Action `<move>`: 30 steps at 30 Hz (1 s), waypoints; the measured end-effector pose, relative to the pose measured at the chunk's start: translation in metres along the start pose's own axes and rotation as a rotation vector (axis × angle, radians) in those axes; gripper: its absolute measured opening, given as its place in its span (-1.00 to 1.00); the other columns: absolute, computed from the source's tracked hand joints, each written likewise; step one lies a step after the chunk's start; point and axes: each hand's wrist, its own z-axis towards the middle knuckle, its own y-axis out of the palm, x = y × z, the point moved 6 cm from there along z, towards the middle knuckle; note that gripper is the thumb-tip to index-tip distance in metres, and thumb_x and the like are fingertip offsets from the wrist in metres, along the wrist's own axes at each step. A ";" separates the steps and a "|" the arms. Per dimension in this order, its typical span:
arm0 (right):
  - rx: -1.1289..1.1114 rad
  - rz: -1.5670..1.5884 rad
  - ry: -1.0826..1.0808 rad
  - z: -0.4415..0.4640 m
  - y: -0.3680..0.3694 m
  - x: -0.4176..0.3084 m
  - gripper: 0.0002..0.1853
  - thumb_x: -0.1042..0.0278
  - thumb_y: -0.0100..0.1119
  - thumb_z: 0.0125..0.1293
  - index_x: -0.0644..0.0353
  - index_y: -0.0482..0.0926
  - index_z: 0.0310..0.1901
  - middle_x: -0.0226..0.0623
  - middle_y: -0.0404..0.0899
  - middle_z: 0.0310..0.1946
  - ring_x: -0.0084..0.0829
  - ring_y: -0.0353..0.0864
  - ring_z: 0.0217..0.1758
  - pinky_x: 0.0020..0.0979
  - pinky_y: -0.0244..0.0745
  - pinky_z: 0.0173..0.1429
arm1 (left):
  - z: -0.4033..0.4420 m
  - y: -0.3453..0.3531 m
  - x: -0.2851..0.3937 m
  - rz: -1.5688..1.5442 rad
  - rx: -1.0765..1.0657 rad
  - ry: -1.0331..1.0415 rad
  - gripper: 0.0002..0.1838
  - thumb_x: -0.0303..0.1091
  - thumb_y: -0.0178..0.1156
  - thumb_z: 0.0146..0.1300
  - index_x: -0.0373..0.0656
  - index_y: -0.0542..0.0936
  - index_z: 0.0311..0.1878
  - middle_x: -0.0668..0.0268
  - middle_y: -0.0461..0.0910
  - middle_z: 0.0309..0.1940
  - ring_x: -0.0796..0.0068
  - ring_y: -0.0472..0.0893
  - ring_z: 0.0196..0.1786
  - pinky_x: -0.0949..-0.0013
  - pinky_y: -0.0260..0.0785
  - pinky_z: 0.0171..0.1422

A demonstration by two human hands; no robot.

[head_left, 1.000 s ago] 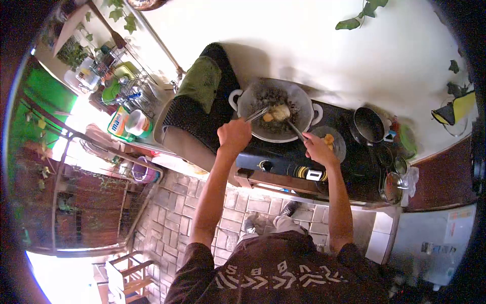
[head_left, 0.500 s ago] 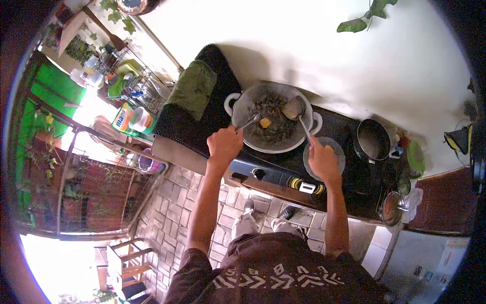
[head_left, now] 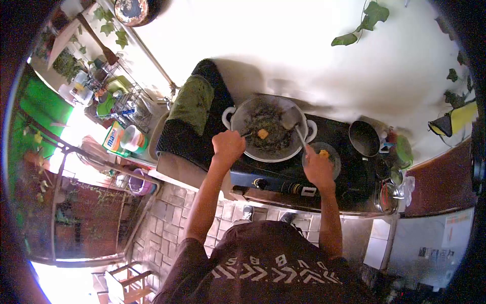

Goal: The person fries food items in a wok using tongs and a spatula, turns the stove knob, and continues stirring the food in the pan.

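Observation:
A wide pan (head_left: 268, 153) with two white loop handles sits on the stove, holding dark, bubbling liquid. One golden piece of food (head_left: 262, 134) floats near its middle. My left hand (head_left: 229, 146) is closed around a thin utensil (head_left: 247, 135) at the pan's left rim; its tip lies close to the food, and its exact kind is unclear. From the right, my right hand (head_left: 319, 169) grips the long handle of a metal spatula (head_left: 291, 118), whose broad head is inside the pan. Partly beneath that hand stands a round plate (head_left: 335, 161) with golden food (head_left: 324, 153) on it.
Right of the plate stands a dark saucepan (head_left: 364, 138). A green cloth (head_left: 193, 104) lies over a black cover on the left. Farther left are a dish rack (head_left: 132, 104) and a purple bucket (head_left: 143, 181). The stove's front panel (head_left: 273, 186) carries a knob.
The camera view has shifted, so the pan appears lower. The spatula head looks lower in the liquid. My right hand has moved slightly, uncovering more food on the plate.

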 end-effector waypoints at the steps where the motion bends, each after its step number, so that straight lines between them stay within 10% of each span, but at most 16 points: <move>1: 0.004 -0.044 -0.007 0.000 0.006 -0.003 -0.56 0.22 -0.05 0.55 -0.05 0.44 0.40 0.07 0.71 -0.07 0.19 0.69 -0.05 0.17 0.56 0.08 | 0.003 0.001 0.001 -0.014 -0.011 0.012 -0.64 -0.03 0.19 0.28 -0.12 0.79 -0.31 0.07 0.77 -0.33 0.05 0.79 -0.27 0.05 0.63 -0.22; 6: 0.196 0.009 -0.174 0.001 0.025 -0.017 -0.57 0.22 -0.04 0.54 -0.09 0.46 0.39 -0.01 0.70 0.01 0.19 0.69 -0.04 0.16 0.56 0.11 | 0.014 0.012 -0.004 -0.048 -0.062 0.038 -0.68 -0.08 0.20 0.24 -0.11 0.79 -0.33 0.06 0.77 -0.32 0.05 0.79 -0.26 0.04 0.63 -0.21; 15: -0.040 -0.029 0.253 -0.008 0.007 -0.015 -0.56 0.24 -0.01 0.52 -0.09 0.47 0.38 0.16 0.67 -0.03 0.20 0.65 0.08 0.16 0.50 0.16 | 0.019 0.014 -0.008 -0.112 -0.034 0.090 -0.69 -0.10 0.20 0.22 -0.11 0.79 -0.35 0.06 0.77 -0.34 0.04 0.79 -0.25 0.04 0.63 -0.18; 30: 0.132 -0.075 -0.017 -0.013 0.034 0.000 -0.57 0.28 -0.02 0.55 -0.06 0.46 0.40 0.17 0.65 0.03 0.17 0.63 0.12 0.04 0.51 0.21 | 0.020 0.026 -0.007 -0.172 -0.067 0.103 -0.70 -0.10 0.23 0.21 -0.10 0.80 -0.33 0.07 0.77 -0.35 0.04 0.79 -0.26 0.04 0.63 -0.17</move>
